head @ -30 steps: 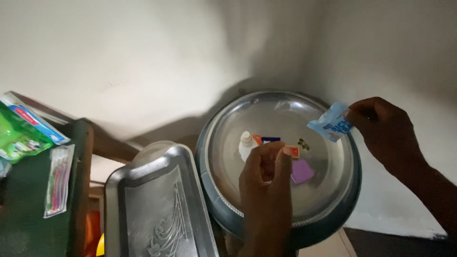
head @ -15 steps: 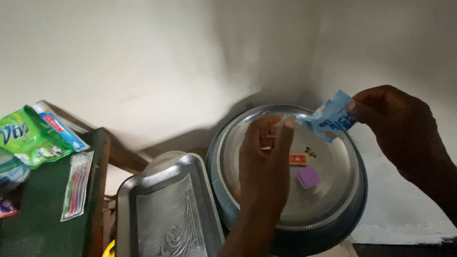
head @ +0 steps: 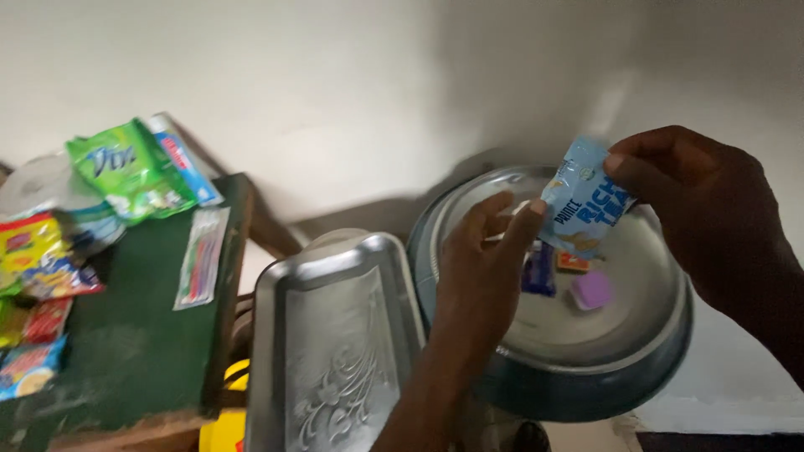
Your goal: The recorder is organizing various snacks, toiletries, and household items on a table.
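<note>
My right hand [head: 695, 209] pinches a small blue sachet [head: 580, 198] by its right edge, holding it above a round steel basin [head: 586, 368]. My left hand [head: 481, 268] reaches up from below, fingers apart, its fingertips touching the sachet's left side. Inside the basin lie a purple square piece [head: 591, 290], a dark blue packet [head: 538, 269] and a small orange packet [head: 572, 263], partly hidden behind the sachet and my left hand.
An embossed steel tray [head: 335, 343] leans left of the basin. A green-topped table [head: 126, 335] at the left carries a green packet [head: 130, 170], a toothbrush pack [head: 201, 257] and several colourful sachets [head: 33, 276]. A white wall stands behind. Something yellow [head: 222, 418] sits below the table.
My right hand raised the blue sachet higher above the basin. My left hand lifted out of the basin and met the sachet. The view shifted left, showing more of the table.
</note>
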